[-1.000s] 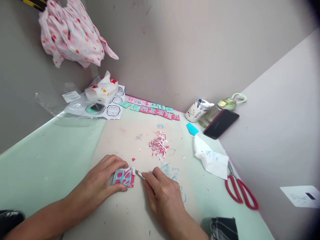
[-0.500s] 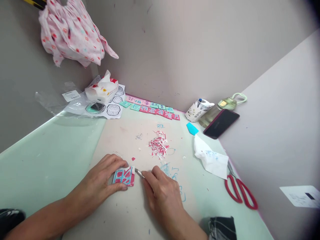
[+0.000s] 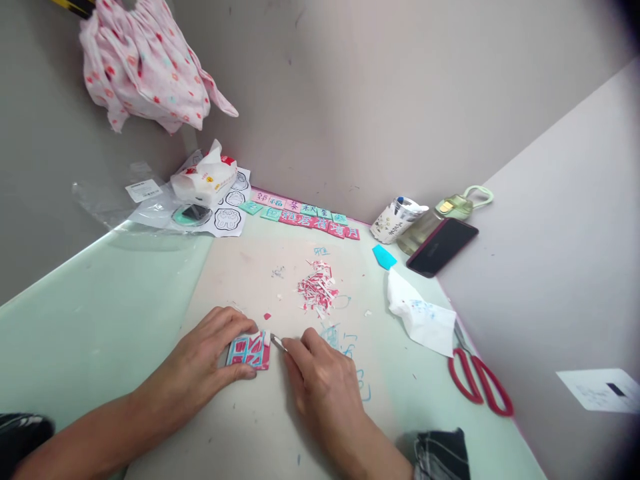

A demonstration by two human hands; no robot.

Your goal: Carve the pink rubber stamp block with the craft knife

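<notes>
"While the carved block [image 3: 244, 352] is being held flat on the beige sheet [image 3: 240, 427], how are the grips being recorded?"

"The left hand [image 3: 215, 340] is being recorded as closed on the block, thumb on the near edge and fingers on the far edge. In the right hand [image 3: 323, 377], a slim tool [image 3: 280, 345] is being held in a narrow pinch."

"Where is the tool's tip being directed?"

"It is being directed at the block's far right corner, right of the left grip. Whether contact is being made cannot be told."

"What change is being noted?"

"A white piece is being seen at that corner, with red beside it. Surface material is apparently being pared away there, and the cut is being judged incomplete."

"And around the grips?"

"Red and white shavings [image 3: 319, 290] are being noted beyond both hands, and farther off, lettered tiles [image 3: 305, 219] are being displayed in rows. Scissors [image 3: 473, 360] are being left untouched, well right of the right grip."
</notes>
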